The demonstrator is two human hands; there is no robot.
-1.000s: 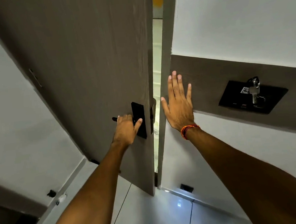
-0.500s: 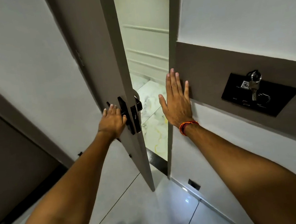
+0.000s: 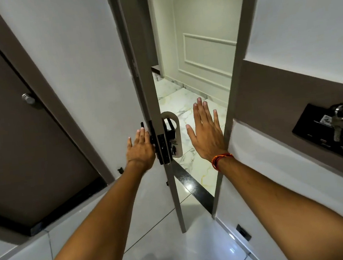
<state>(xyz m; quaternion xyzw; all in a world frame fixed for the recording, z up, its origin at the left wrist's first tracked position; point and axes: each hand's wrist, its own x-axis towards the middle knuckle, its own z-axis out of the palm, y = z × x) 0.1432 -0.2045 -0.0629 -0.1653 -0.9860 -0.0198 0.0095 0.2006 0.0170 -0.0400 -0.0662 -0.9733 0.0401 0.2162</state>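
A grey-brown door [image 3: 148, 85] stands swung open towards me, seen almost edge-on, with a black lock plate [image 3: 162, 148] on its edge. My left hand [image 3: 140, 150] lies with straight fingers against the inner black handle [image 3: 142, 125]. A white door hanger [image 3: 174, 133] dangles from the outer handle. My right hand [image 3: 205, 132], a red thread band on its wrist, is spread flat in the doorway gap, just left of the door frame [image 3: 233, 93]; I cannot tell if it touches the frame.
A black wall panel [image 3: 319, 135] with a key and keyring [image 3: 340, 121] sits on the brown wall band at right. A second brown door with a round metal knob [image 3: 28, 99] is at left. Beyond the black threshold strip [image 3: 190, 185] lies a marble corridor floor.
The door has swung wide open towards me. My left hand has loosened from gripping the handle to straight fingers. My right hand has come off the wall band into the doorway gap.
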